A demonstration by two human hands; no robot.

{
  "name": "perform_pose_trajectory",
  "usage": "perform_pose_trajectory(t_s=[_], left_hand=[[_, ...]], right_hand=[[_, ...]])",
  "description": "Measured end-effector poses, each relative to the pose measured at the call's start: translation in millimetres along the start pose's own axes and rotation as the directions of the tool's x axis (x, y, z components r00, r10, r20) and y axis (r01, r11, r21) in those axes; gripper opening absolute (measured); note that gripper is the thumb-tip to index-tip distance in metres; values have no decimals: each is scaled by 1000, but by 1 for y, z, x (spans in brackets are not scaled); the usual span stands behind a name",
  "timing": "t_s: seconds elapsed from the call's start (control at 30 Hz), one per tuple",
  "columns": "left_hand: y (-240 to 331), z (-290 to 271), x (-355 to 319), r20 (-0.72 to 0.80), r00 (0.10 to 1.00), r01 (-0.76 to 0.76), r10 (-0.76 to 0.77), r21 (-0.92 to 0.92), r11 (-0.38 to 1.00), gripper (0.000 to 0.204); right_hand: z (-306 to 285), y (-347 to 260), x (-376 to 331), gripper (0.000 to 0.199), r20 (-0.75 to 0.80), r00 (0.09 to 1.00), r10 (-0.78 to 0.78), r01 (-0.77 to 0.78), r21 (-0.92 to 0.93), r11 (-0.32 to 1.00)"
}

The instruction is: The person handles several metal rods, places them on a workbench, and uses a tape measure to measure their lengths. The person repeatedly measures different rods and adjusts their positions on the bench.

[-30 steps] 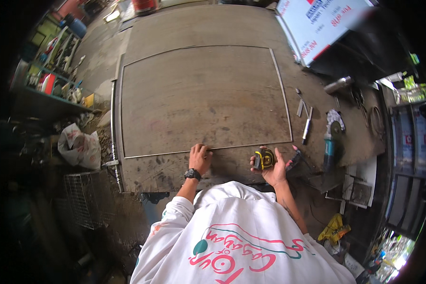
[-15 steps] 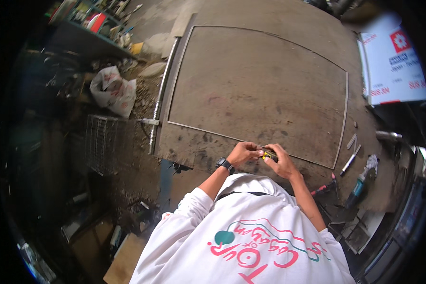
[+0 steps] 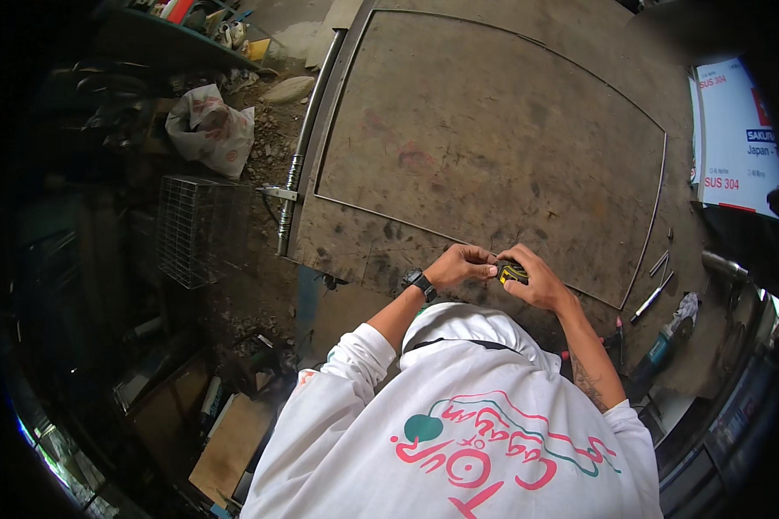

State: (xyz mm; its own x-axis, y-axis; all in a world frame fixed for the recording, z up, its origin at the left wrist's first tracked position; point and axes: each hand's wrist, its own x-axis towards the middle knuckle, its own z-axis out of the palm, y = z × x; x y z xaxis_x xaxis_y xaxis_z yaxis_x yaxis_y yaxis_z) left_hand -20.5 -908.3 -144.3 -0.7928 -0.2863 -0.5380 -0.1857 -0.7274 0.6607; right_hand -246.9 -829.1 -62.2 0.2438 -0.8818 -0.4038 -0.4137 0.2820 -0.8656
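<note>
A black and yellow tape measure (image 3: 512,273) sits in my right hand (image 3: 537,277), whose fingers wrap round its case. My left hand (image 3: 460,265), with a black watch at the wrist, pinches at the front end of the tape measure; the fingers hide just what they grip there. Both hands are over the near edge of a large thin rectangular frame (image 3: 389,220), which lies flat on a stained brown worktable (image 3: 493,147).
A silver pipe clamp (image 3: 307,130) runs along the table's left edge. At the right lie a marker (image 3: 652,296) and a teal angle grinder (image 3: 660,350). A wire cage (image 3: 190,229) and a white sack (image 3: 212,130) stand left of the table. A white printed sheet (image 3: 731,138) is at far right.
The view has shifted, so the table and frame sit differently in it. Both hands stay together at the frame's near edge, still on the tape measure.
</note>
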Motion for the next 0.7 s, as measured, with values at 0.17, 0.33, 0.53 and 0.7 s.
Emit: perform_pose_trajectory(t_s=[0.17,0.33,0.53,0.7], left_hand=[[-1,0,-2,30,1000,0,-4,106,994,19],[-9,-21,-12,134,989,-70,63,49,996,18],[16,-133,-66,-336,922,-245,191,-128,961,18],[6,-195,-101,-842,350,-330,411,300,895,36]], right_hand=[[10,8,-12,52,-7,1000,-11,11,-24,1000],[23,-8,-16,56,43,994,103,-104,11,995],[13,36,-1,48,-130,975,179,-199,-165,966],[22,21,51,48,-206,968,140,-175,-162,971]])
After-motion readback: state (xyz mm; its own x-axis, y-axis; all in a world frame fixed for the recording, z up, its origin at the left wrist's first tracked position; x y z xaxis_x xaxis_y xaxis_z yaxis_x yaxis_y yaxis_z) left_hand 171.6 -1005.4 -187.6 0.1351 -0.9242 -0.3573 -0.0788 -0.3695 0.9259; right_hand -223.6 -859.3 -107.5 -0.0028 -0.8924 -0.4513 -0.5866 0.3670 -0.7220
